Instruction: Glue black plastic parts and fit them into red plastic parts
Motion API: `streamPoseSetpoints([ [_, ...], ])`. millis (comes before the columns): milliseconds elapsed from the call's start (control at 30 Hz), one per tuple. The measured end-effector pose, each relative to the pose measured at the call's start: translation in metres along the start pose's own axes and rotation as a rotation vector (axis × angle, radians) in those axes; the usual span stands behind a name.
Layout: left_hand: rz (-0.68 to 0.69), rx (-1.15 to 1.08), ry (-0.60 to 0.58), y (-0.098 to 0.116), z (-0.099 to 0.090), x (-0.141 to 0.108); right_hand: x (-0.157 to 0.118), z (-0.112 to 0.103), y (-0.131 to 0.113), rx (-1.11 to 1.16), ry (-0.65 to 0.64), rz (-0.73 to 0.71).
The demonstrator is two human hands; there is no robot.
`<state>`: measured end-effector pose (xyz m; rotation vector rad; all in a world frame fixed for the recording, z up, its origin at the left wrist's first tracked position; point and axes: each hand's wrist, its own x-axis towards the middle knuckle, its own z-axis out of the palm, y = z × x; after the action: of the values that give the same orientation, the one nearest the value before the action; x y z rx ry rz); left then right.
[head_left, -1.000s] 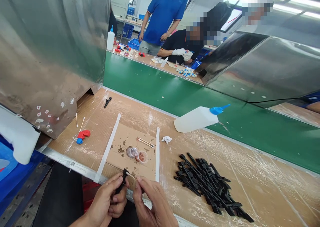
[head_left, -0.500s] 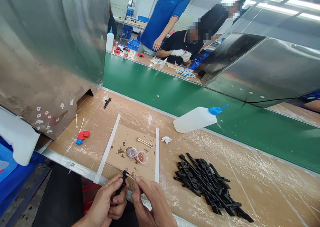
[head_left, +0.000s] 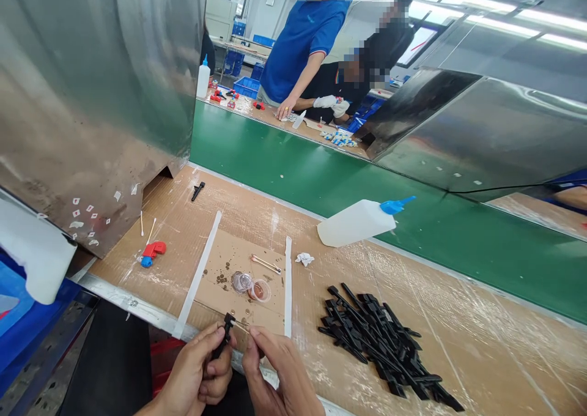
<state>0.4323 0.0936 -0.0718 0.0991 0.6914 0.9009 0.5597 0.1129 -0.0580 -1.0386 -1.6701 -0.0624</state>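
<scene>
Wrists beyond bottom edge

At the near edge of the bench [head_left: 413, 318], the left hand [head_left: 197, 373] pinches a small black part [head_left: 224, 336] upright, while the right hand [head_left: 279, 373] holds what looks like a cotton swab [head_left: 241, 325] with its tip against the part's top. Just beyond lie two small cups [head_left: 252, 286]; a pile of black parts [head_left: 380, 345] sits to the right, with a white bottle [head_left: 358, 221] lying farther back.

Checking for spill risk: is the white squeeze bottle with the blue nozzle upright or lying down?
Lying down: the bottle rests on its side at the green belt's edge, nozzle pointing right.
</scene>
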Motion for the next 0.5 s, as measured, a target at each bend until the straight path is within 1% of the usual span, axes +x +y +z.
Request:
streamPoseSetpoints([
  [133,0.010,-0.007,-0.015,-0.003,-0.003,0.001,-0.001,0.000,-0.001,0.016,-0.006,-0.004],
  [233,0.015,-0.021,-0.033,-0.004,-0.005,0.002,-0.002,-0.002,0.001,0.040,-0.025,0.053],
  [300,0.015,-0.024,-0.041,-0.005,-0.006,0.003,-0.004,-0.005,0.004,0.076,-0.049,0.120],
  [333,0.015,-0.026,-0.042,-0.005,-0.007,0.004,-0.005,-0.007,0.007,0.098,-0.039,0.163],
  [433,0.009,-0.037,-0.038,-0.006,-0.010,0.005,-0.006,-0.013,0.017,0.128,0.040,0.349],
  [500,0.007,-0.046,-0.036,-0.007,-0.014,0.006,-0.003,-0.015,0.026,0.068,0.095,0.465],
])
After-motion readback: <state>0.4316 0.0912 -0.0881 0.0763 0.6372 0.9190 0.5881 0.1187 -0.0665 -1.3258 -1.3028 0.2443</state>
